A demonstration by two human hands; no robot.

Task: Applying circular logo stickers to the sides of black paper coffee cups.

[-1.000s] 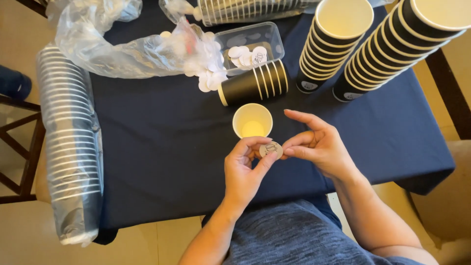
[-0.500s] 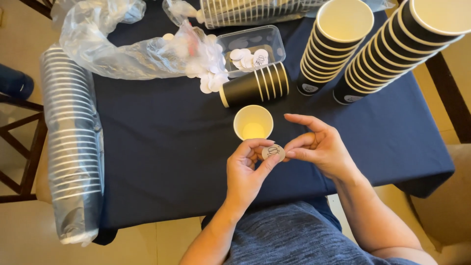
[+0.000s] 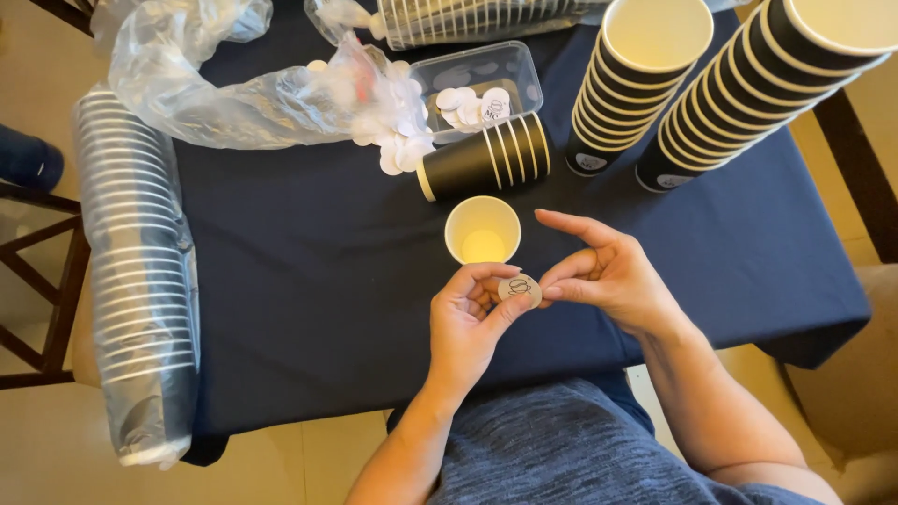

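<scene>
My left hand (image 3: 466, 327) and my right hand (image 3: 603, 276) pinch a small round white sticker (image 3: 518, 289) with a dark printed mark between thumbs and fingertips. They hold it just in front of an upright paper cup (image 3: 482, 230), black outside and cream inside, standing on the dark blue tablecloth (image 3: 318, 281). Just behind that cup lies a short stack of black cups (image 3: 484, 157) on its side.
A clear plastic tub (image 3: 482, 79) holds round stickers; more spill from a crumpled plastic bag (image 3: 253, 93). Two tall cup stacks (image 3: 636, 79) (image 3: 758, 89) stand at the right. A wrapped sleeve of cups (image 3: 136, 271) lies along the left edge, another sleeve (image 3: 477, 19) at the back.
Both hands stay on the sticker, shifting only slightly; the right fingers have closed a little toward it. Nothing on the table has moved.
</scene>
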